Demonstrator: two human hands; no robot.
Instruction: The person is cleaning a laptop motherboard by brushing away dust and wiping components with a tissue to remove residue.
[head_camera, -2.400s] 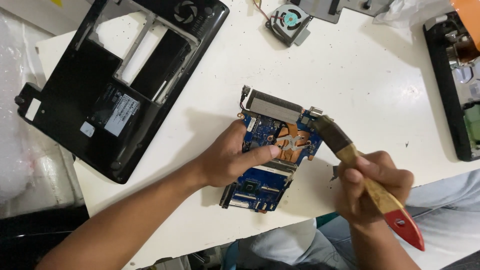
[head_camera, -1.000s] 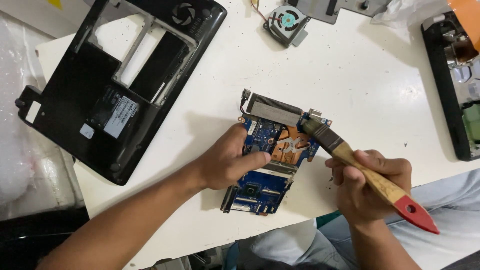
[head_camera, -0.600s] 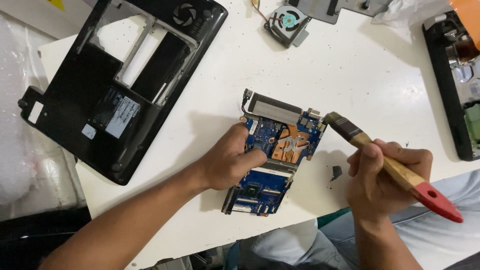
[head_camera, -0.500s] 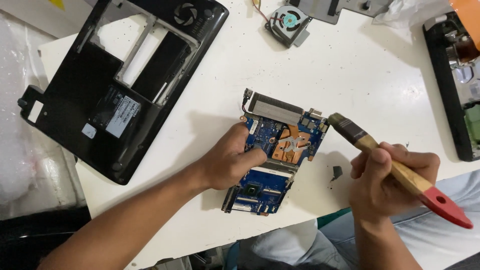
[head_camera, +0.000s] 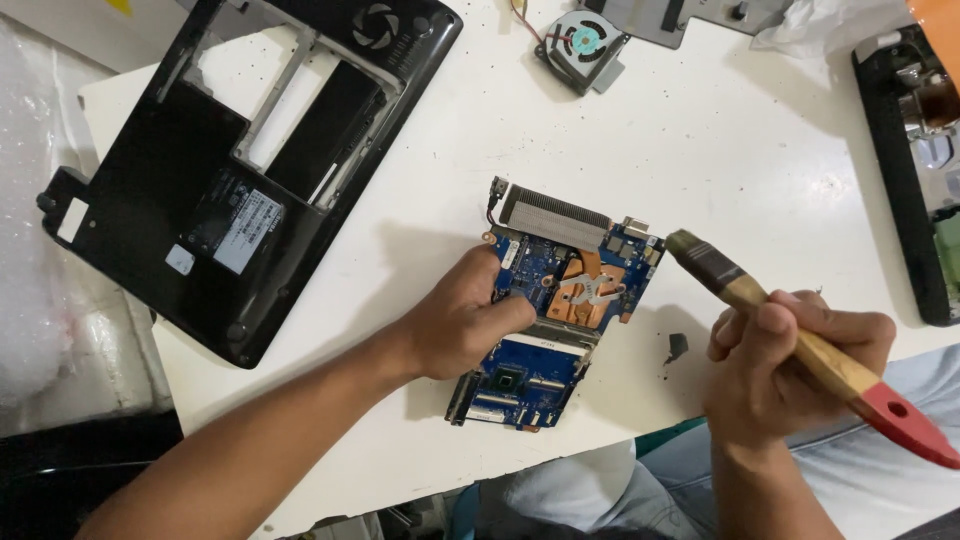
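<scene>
A blue laptop motherboard (head_camera: 560, 310) with a copper heat pipe and a finned grey heatsink lies on the white table (head_camera: 750, 150). My left hand (head_camera: 460, 325) presses down on its left side, fingers curled over the board. My right hand (head_camera: 790, 365) grips a paintbrush (head_camera: 800, 345) with a wooden handle and red end. The dark bristle tip (head_camera: 690, 250) hovers just right of the board's upper right corner, apart from it.
A black laptop bottom case (head_camera: 240, 160) lies at the upper left. A small cooling fan (head_camera: 580, 45) sits at the top middle. Another opened black device (head_camera: 915, 170) lies along the right edge. A small dark fragment (head_camera: 677, 345) rests right of the board.
My right hand has drawn the brush off the board's heatsink area and out to the right. My left hand and the motherboard have stayed put.
</scene>
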